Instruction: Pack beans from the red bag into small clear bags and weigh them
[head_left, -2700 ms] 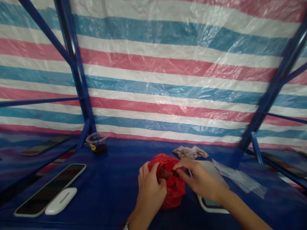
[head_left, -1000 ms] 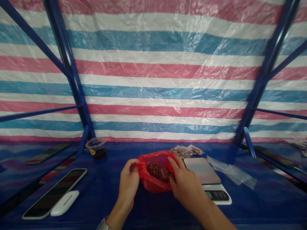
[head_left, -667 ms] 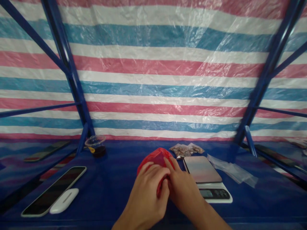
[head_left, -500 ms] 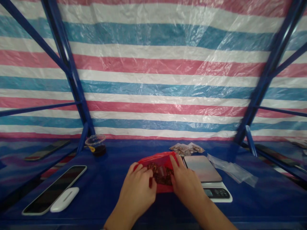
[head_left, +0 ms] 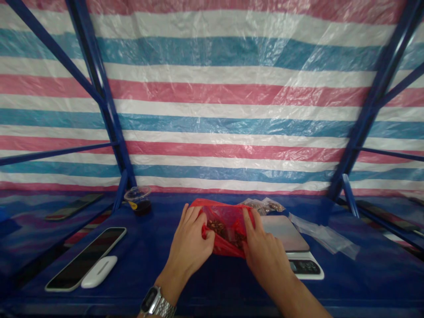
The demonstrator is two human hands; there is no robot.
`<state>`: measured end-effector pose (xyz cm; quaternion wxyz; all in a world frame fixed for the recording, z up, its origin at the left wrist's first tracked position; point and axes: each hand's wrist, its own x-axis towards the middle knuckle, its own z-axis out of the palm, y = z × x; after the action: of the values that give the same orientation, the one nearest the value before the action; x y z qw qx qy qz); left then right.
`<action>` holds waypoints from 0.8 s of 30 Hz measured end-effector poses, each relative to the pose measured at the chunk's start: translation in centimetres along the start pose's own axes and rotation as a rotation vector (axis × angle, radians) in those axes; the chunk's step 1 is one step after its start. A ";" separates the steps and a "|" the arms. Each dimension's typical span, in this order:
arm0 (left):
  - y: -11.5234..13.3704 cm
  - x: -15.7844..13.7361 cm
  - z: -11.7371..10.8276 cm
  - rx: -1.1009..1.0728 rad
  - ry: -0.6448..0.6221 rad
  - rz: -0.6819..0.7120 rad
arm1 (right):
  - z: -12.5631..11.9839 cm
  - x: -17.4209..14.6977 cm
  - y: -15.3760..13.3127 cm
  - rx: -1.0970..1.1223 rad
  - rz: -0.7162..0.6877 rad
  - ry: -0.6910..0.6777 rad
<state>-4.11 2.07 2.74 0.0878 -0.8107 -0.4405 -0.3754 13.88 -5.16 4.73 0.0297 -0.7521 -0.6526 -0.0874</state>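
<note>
A red plastic bag lies at the middle of the blue table, its mouth spread toward me. Small brown dried pieces show inside it; their kind I cannot make out. My left hand grips the bag's left edge, thumb and fingers closed on the plastic. On the other side, my right hand has its fingers over the right edge, closed on it. Just beyond my right hand sits a kitchen scale with a metal plate and a small display, partly covered by that hand.
Filled clear bags lie behind the scale, and flat clear bags to its right. A plastic cup with dark liquid stands back left. A phone and a white case lie on the blue table.
The red bag's mouth is wider and its rim higher. My left hand has shifted up along the left edge, and a watch shows at its wrist. The view has turned slightly left.
</note>
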 end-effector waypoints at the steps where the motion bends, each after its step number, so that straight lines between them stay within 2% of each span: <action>1: 0.0 0.0 0.2 -0.047 0.000 -0.009 | 0.1 0.0 0.1 0.001 0.004 0.009; 5: -0.9 -0.4 1.1 -0.207 -0.087 -0.055 | 0.3 -0.2 0.1 -0.018 -0.010 0.029; 8: -2.0 -0.7 1.5 -0.282 -0.169 -0.075 | 0.1 -0.2 -0.1 -0.050 -0.061 -0.030; 10: -2.5 -0.8 1.3 -0.321 -0.174 -0.077 | -0.1 -0.1 -0.1 -0.060 -0.082 -0.065; 14: -3.2 -0.8 0.8 -0.393 -0.176 -0.067 | -0.7 0.6 0.0 -0.052 -0.031 -0.082; 19: -3.8 -1.3 0.8 -0.542 -0.295 -0.090 | -0.6 1.2 0.1 0.001 0.027 -0.193; 24: -4.5 -2.1 0.2 -0.612 -0.370 -0.140 | 0.3 1.2 0.1 0.052 -0.007 -0.226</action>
<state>-8.22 3.49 0.34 -0.2660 -0.8217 -0.3705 -0.3417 14.18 -3.93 4.61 -0.0249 -0.7537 -0.6566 0.0147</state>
